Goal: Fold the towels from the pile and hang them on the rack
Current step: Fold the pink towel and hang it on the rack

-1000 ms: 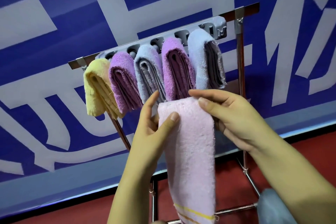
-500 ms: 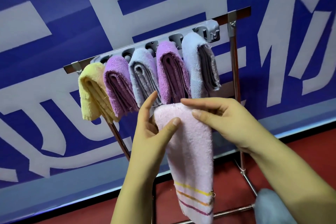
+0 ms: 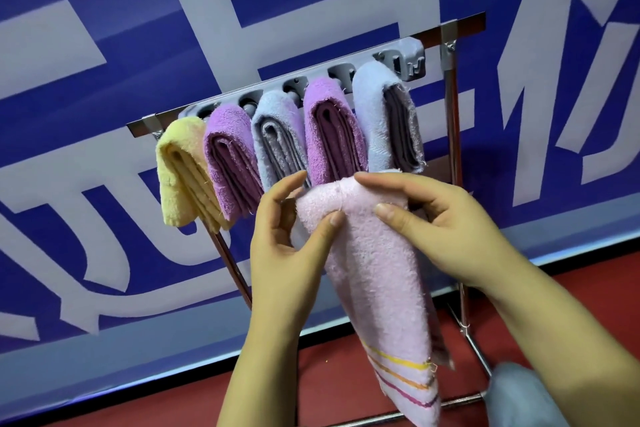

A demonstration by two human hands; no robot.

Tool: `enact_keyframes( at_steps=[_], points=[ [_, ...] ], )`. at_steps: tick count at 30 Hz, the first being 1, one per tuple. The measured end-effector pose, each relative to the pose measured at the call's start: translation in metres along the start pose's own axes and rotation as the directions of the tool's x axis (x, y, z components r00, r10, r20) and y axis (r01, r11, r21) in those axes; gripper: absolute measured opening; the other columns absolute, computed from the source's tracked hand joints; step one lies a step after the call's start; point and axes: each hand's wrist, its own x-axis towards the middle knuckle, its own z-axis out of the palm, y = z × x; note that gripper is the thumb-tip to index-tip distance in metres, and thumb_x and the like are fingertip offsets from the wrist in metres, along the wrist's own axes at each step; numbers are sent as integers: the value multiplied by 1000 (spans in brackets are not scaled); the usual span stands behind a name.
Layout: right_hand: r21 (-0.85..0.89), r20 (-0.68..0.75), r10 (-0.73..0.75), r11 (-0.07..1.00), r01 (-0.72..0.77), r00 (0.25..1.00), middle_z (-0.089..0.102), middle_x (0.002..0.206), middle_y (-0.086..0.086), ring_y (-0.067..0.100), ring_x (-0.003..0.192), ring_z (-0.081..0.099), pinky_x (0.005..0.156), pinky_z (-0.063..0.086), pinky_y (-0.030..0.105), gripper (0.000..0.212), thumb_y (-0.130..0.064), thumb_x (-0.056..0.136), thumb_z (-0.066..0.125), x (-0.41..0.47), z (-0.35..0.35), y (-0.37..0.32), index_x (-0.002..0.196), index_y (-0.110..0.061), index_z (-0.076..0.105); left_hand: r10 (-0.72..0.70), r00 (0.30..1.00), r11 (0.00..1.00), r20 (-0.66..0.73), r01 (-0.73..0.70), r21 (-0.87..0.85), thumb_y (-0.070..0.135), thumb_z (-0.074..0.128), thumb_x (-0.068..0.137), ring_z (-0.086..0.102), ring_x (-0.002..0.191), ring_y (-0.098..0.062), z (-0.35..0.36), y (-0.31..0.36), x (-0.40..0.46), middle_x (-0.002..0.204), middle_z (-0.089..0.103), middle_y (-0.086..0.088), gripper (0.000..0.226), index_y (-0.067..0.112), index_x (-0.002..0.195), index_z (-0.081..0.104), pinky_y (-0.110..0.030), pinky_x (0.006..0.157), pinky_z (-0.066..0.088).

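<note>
Both hands [image 3: 374,232] pinch pink towel [image 3: 377,281] before rack [image 3: 453,87].

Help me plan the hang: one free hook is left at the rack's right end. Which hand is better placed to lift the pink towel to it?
Probably the right hand: it grips the pink towel on the side nearer the free hook; the left hand sits farther left.

The setting looks like a staged indoor space, perhaps a hall or demonstration area, not a home. A large blue banner [image 3: 104,28] with huge pale lettering fills most of the frame. A red floor [image 3: 346,388] runs along the bottom, where a freestanding metal rack [image 3: 453,121] stands.
</note>
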Motion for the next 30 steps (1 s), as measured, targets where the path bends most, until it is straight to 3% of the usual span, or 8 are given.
enact_keyframes(
  at_steps=[7, 14, 17, 19, 21, 24, 27, 30],
  points=[
    [254, -137, 22, 967, 13, 990, 74, 93, -10, 1, 92, 65, 80, 51, 16, 51, -9, 74, 62, -1, -13, -9, 115, -40, 61, 31, 999, 978, 23, -26, -206, 5, 75, 68, 59, 76, 2, 20, 10, 4, 77, 62, 16, 53, 26, 112, 53, -15, 71, 48],
    [347, -177, 77, 938, -11, 981, 75, 83, -1, 8, 84, 69, 71, 54, 19, 52, -9, 71, 60, 14, -32, -25, 118, -31, 55, -19, 992, 955, 125, 55, -290, 8, 75, 69, 65, 87, 4, 39, 20, 26, 119, 54, 0, 64, 29, 122, 46, -16, 74, 51],
    [347, -156, 107, 937, -47, 982, 75, 80, 1, 9, 79, 69, 68, 55, 20, 51, -10, 71, 60, 25, -48, -36, 118, -30, 56, -67, 974, 929, 215, 139, -342, 12, 71, 72, 68, 89, -7, 51, 22, 40, 109, 68, 0, 56, 24, 123, 52, -20, 73, 52],
    [229, -131, 175, 963, -142, 976, 75, 85, 7, 13, 79, 70, 70, 57, 24, 53, -13, 74, 62, 29, -62, -45, 123, -31, 54, -56, 973, 930, 226, 133, -343, 4, 72, 77, 66, 78, -5, 60, 24, 50, 89, 72, 6, 48, 20, 118, 56, -19, 64, 52],
    [-208, -168, 211, 947, -244, 963, 73, 92, 12, 19, 86, 68, 81, 56, 29, 50, -22, 82, 64, 33, -80, -55, 127, -39, 51, -33, 972, 933, 232, 113, -342, -6, 67, 81, 62, 65, 0, 71, 27, 59, 72, 70, 14, 43, 21, 113, 55, -15, 54, 49],
    [-748, -208, 84, 628, -214, 975, 65, 99, -15, 1, 89, 58, 76, 45, 14, 51, -47, 82, 58, 43, -108, -71, 130, -48, 42, -38, 956, 937, 290, 135, -321, -1, 68, 82, 63, 69, -3, 88, 32, 70, 69, 68, 12, 41, 29, 108, 57, -19, 61, 52],
    [-820, 11, 135, 569, -68, 991, 46, 114, -32, -12, 104, 47, 82, 37, 6, 50, -48, 81, 60, 53, -118, -85, 128, -50, 42, -49, 943, 938, 328, 156, -311, 8, 74, 76, 64, 77, -10, 106, 32, 79, 77, 69, 4, 40, 33, 104, 60, -29, 75, 53],
    [-778, 131, 220, 628, -38, 967, 60, 100, -22, -5, 95, 56, 81, 47, 12, 29, -32, 81, 67, 62, -129, -85, 103, -39, 50, -75, 935, 938, 348, 184, -293, 9, 73, 75, 65, 81, -15, 122, 31, 87, 81, 70, 0, 39, 34, 103, 61, -37, 80, 53]
  ],
)
